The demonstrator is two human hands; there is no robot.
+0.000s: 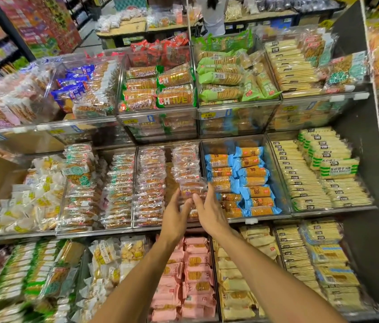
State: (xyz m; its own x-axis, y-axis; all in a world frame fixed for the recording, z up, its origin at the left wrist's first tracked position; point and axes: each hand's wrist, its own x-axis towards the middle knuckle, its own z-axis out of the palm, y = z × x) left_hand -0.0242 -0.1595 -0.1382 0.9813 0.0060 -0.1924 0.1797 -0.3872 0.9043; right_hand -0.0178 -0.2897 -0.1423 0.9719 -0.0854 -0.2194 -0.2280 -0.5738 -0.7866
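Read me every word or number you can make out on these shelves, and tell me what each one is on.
"CHIVE": green-ended cracker packs, top middle bin.
"SODA BISCUIT": green-and-white pack, middle shelf, right.
"8.80": yellow price tag on a top bin's front.
Clear-wrapped packets and the other tags: print too blurred to read.

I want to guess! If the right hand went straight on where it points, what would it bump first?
Probably the stack of clear-wrapped biscuit packs just past the right hand; its fingers look nearly on it, though depth is unclear.
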